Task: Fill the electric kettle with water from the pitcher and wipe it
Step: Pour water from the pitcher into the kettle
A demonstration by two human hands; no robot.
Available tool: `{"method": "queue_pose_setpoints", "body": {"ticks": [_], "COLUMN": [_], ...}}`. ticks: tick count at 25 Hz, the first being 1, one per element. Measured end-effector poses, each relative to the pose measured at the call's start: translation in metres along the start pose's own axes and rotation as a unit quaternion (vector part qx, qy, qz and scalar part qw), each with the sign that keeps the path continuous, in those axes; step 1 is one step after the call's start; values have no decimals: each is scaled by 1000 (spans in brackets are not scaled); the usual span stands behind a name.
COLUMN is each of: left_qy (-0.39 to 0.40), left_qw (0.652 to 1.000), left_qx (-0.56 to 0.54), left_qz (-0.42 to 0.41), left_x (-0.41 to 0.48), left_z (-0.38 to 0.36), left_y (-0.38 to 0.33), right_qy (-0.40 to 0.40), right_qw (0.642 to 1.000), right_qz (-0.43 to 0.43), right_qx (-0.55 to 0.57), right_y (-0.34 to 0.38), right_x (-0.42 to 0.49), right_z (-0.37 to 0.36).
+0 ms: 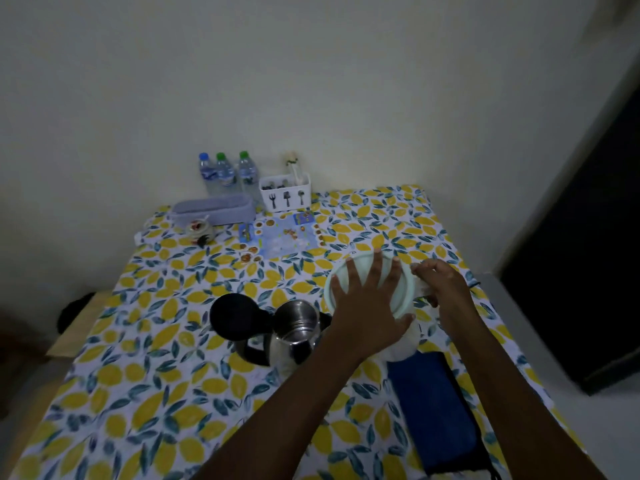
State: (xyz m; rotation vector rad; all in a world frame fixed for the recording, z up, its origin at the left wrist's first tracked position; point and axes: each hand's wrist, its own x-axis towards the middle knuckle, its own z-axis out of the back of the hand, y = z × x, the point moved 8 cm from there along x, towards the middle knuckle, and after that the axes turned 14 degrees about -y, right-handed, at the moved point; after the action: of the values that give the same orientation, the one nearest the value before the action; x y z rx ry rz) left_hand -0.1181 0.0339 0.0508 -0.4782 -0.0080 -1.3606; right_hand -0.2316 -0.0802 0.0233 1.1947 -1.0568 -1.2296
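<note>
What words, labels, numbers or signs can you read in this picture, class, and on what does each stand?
No words or numbers can be read.
White cutlery holder: fork, spatula and spoon pictures, no words.
Water bottles: labels too blurred to read.
Blue placemat: printed pictures, any text too small to read.

shiny metal kettle [298, 327]; blue cloth [436, 410]

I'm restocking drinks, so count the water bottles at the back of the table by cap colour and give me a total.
Blue cap: 1
Green cap: 2
Total: 3 bottles, standing in a row against the wall behind the grey fabric basket.
</note>
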Motion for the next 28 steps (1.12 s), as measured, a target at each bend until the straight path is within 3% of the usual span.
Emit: {"method": "queue_pose_setpoints", "body": {"ticks": [5,14,28], "left_qy": [-46,-59,-78], "left_qw": [998,991,981], "left_qx": [1,-44,-89], "left_qz": [52,112,151], "left_x": [-15,-21,-12], "left_z": [20,21,15], "left_y": [24,46,55], "right_qy": [24,12,26], "right_qw": [999,988,979], "right_qz": [21,60,75], "right_qx": [-37,-139,-189], "right_y": [29,38,47], "right_x": [-6,-2,11], "right_z": [-39,-71,-87]}}
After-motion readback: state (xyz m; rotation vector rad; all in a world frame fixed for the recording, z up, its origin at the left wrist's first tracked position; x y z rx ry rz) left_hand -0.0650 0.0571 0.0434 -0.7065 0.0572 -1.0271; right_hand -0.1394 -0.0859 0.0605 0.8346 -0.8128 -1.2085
